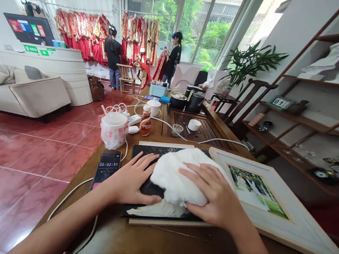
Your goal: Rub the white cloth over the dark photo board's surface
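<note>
A bunched, fluffy white cloth (175, 168) lies on a black panel (144, 150) at the table's near side. My right hand (211, 193) is closed on its right part, the fingers curved over the top and the thumb at the near edge. Fingers spread, my left hand (136, 179) rests flat on the panel's left side, next to the cloth. A thinner white fold (157, 210) trails out below the cloth toward the panel's near edge. Light wooden edges show from under the panel. On the right, a white picture frame (252, 188) with an outdoor photo leans partly beside it.
A phone with a running timer (106, 169) lies left of my left hand, with a white cable near it. Farther back stand a wrapped white tub (114, 128), a brown bottle (145, 120), a lidded cup (154, 107) and a tea tray (213, 132). Two people stand near red garments.
</note>
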Action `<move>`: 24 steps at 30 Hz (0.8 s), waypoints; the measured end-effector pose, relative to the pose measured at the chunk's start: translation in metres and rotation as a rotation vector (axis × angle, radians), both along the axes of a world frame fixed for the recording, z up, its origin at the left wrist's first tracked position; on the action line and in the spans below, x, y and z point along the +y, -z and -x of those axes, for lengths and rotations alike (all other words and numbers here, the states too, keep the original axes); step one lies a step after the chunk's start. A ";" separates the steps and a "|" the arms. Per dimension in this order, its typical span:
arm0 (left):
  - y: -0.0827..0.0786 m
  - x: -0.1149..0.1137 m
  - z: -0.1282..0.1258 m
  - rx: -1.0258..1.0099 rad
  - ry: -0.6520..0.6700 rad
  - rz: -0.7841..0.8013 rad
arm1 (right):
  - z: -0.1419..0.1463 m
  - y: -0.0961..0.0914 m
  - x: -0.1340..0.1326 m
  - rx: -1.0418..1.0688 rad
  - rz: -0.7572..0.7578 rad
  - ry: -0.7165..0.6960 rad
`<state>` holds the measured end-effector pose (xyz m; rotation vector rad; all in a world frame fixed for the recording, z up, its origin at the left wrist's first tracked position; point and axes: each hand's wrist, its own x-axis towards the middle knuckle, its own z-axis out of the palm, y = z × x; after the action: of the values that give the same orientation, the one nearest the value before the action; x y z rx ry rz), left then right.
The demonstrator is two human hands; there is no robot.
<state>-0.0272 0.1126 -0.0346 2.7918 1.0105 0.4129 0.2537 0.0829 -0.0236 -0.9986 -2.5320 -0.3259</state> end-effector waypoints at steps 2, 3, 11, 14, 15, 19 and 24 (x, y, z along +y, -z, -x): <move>-0.001 -0.001 0.000 -0.014 -0.003 -0.004 | -0.004 0.000 0.002 0.005 -0.031 0.038; -0.001 -0.001 0.000 -0.016 -0.002 -0.004 | -0.003 0.001 0.002 0.008 -0.038 0.032; 0.005 0.002 0.001 0.017 0.009 -0.011 | 0.015 0.005 -0.005 0.011 -0.007 -0.141; 0.002 0.000 0.001 -0.006 -0.005 -0.005 | -0.001 0.002 0.003 -0.011 -0.034 0.016; 0.001 0.000 0.001 -0.008 -0.007 -0.006 | -0.005 0.003 0.005 -0.012 -0.055 0.060; 0.002 0.001 0.001 0.013 -0.008 -0.003 | 0.001 0.007 0.003 -0.005 -0.116 -0.007; 0.005 0.002 0.002 0.026 0.017 -0.015 | 0.015 0.009 -0.004 -0.003 -0.083 -0.186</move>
<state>-0.0289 0.1149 -0.0398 2.8240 0.9918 0.3847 0.2382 0.0784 -0.0325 -0.7258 -2.5668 -0.3747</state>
